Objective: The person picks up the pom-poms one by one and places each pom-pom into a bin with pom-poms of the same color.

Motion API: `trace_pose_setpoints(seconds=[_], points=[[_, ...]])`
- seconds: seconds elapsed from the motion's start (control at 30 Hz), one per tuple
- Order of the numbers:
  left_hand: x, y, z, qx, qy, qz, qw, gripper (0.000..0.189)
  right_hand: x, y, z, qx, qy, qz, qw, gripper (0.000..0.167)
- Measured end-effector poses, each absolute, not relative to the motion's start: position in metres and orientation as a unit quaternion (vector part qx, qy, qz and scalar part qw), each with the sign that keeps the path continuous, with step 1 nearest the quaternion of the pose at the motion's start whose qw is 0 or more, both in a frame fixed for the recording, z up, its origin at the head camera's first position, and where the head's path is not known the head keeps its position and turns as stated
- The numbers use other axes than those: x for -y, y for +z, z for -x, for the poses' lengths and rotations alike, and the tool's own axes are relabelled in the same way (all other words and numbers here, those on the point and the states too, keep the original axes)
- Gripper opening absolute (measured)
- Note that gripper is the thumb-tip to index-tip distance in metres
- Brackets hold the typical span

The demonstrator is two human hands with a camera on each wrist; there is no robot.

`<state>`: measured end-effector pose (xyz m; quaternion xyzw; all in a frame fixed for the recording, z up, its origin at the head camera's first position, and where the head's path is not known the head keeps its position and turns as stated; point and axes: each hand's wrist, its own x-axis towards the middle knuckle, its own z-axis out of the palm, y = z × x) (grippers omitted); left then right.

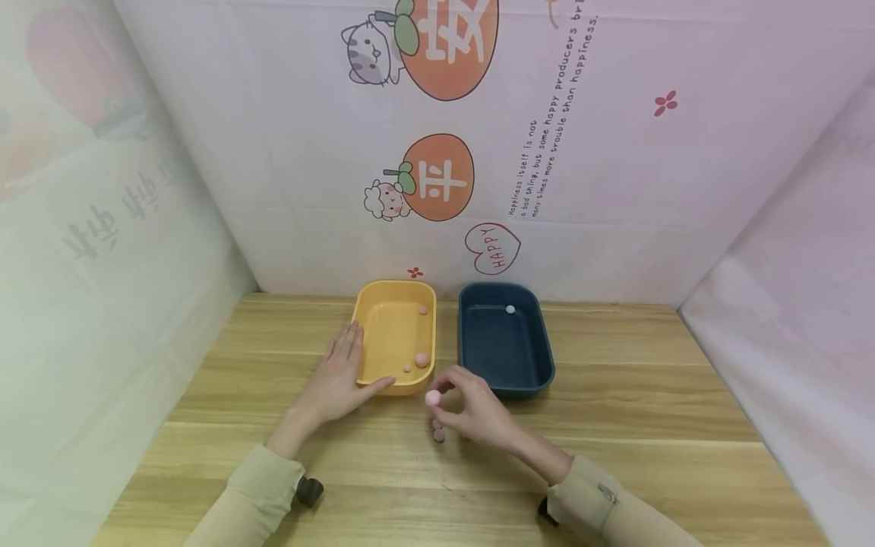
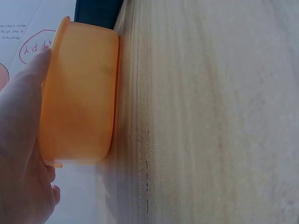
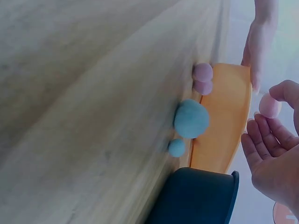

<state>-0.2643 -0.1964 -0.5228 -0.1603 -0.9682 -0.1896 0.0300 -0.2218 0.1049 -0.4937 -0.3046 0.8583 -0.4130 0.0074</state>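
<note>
Between the thumb and fingers of my right hand (image 1: 478, 410) is a small pink ball (image 1: 434, 397), pinched above the table in front of the two bins. The right wrist view shows this pink ball (image 3: 270, 106) at the fingertips. My left hand (image 1: 338, 384) rests at the near left corner of the yellow bin (image 1: 396, 388), its fingers straight along the left side and its thumb on the near rim. Two more pink balls (image 3: 203, 72) lie on the table, with a large blue ball (image 3: 191, 119) and a small blue ball (image 3: 176, 148) that the right hand hides in the head view.
Inside the yellow bin lie several pink balls (image 1: 421, 359) of different sizes. To its right stands a dark blue bin (image 1: 502, 342) holding one small light blue ball (image 1: 510, 309). A printed cloth wall (image 1: 588, 251) rises behind the bins at the wooden table's (image 1: 649, 471) back edge.
</note>
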Motion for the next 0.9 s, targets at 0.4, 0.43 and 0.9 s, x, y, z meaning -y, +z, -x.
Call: trace_pose_setpoints(seconds=[0.4,0.43,0.9], points=[[0.197,-0.523,0.265,0.969,-0.188,0.160,0.026,0.124,-0.096,-0.484,0.238,-0.854,-0.418,0.310,-0.006,0.021],[0.197,-0.523,0.265,0.969,-0.187,0.160,0.026,0.124,-0.095,-0.483,0.240,-0.853,-0.419,0.311,-0.008,0.022],[0.198,-0.524,0.268,0.968,-0.186,0.163,0.031,0.123,-0.077,-0.470,0.281,-0.842,-0.425,0.332,-0.031,0.018]])
